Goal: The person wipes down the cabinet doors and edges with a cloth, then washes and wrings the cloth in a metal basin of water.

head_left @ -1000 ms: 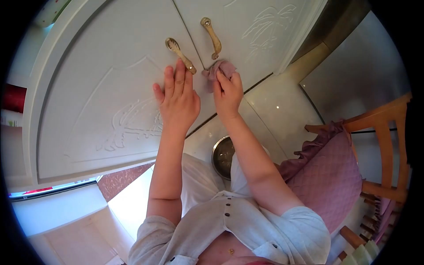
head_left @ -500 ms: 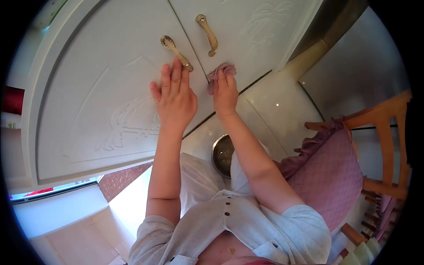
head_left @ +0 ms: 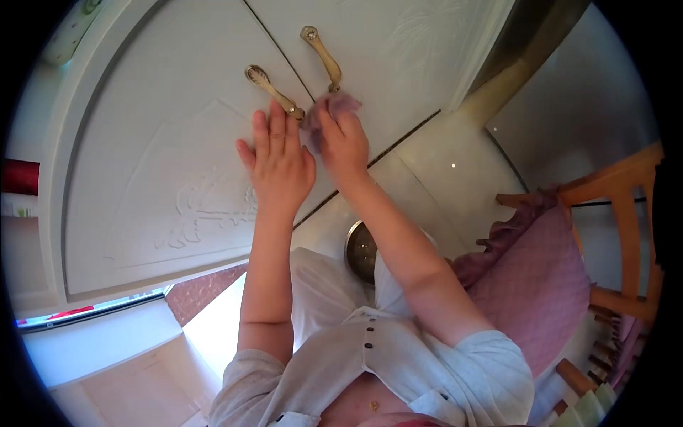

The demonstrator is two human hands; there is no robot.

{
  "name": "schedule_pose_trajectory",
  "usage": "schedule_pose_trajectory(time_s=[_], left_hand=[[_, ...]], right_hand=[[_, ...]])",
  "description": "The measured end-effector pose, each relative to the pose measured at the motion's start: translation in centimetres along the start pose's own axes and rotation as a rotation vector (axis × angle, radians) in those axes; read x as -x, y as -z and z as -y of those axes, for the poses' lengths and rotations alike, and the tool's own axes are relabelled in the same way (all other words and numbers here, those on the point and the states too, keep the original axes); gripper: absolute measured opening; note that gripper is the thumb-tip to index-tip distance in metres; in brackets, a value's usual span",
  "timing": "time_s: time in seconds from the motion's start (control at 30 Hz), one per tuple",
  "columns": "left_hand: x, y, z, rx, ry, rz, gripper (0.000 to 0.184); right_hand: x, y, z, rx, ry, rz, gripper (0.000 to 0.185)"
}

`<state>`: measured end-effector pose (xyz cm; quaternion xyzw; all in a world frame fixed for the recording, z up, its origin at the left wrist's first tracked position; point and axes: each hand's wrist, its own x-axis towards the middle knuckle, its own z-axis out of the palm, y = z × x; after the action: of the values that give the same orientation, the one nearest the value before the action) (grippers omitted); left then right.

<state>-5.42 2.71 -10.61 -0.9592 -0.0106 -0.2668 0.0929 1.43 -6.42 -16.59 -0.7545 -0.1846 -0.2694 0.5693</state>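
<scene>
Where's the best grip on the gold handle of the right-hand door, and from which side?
Probably pinch the gold handle mid-bar, from the right in this view: the slim, curved bar is uncovered there, while the cloth in the right hand crowds its lower end.

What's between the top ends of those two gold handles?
In the head view, the thin dark seam where the white cabinet doors meet runs between those gold handles.

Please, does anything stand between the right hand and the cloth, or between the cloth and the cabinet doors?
Nothing visible does: the right hand grips the cloth, which appears to lie against the cabinet doors near the handles.
</scene>
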Motion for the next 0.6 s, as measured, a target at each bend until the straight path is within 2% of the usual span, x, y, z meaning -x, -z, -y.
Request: schedule_pose_trajectory(time_s=[0.03, 0.1, 0.3, 0.33, 0.4, 0.53, 0.6], left_hand=[[0.0, -0.3, 0.0, 0.022, 0.003, -0.057, 0.062], [0.0, -0.4, 0.0, 0.044, 0.008, -0.118, 0.060], [0.0, 0.1, -0.1, 0.059, 0.011, -0.103, 0.054], [0.1, 0.1, -0.1, 0.053, 0.002, -0.084, 0.058], [0.1, -0.2, 0.0, 0.048, -0.011, -0.059, 0.062], [0.0, -0.2, -0.1, 0.056, 0.011, -0.098, 0.058], [-0.1, 0.0, -0.1, 0.061, 0.013, -0.092, 0.057]], right_hand=[[-0.9, 0.2, 0.7, 0.001, -0.007, 0.000, 0.040], [-2.3, 0.6, 1.4, 0.201, 0.313, -0.172, 0.044], [1.6, 0.6, -1.8, 0.277, 0.161, -0.030, 0.045], [1.1, 0.5, -1.4, 0.277, 0.162, -0.033, 0.045], [-0.5, 0.3, -0.3, 0.080, 0.193, -0.105, 0.042], [-2.3, 0.8, 0.6, 0.200, 0.308, -0.155, 0.043], [-1.2, 0.8, -0.8, 0.151, 0.166, -0.112, 0.042]])
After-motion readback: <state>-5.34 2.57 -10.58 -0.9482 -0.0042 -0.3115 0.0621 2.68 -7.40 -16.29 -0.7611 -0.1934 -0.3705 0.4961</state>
